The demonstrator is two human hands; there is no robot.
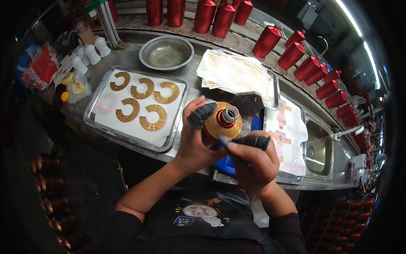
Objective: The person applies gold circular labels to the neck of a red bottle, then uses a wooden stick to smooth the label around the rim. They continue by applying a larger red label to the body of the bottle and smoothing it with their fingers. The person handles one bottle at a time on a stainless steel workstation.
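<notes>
Mid-frame, a bottle [214, 129] is between the left hand [190, 137] and right hand [256, 163]. Left, five cut-outs [176, 93] lie on a tray [181, 109], with a bowl [149, 63] behind. Right, a sink [317, 154]; further bottles [204, 19] line the top.

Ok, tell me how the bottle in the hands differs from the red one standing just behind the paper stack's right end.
The held bottle has a gold shoulder; the bottle behind shows red there. The left hand grips the held bottle; the bottle behind stands unheld. Both show red on their bodies.
</notes>
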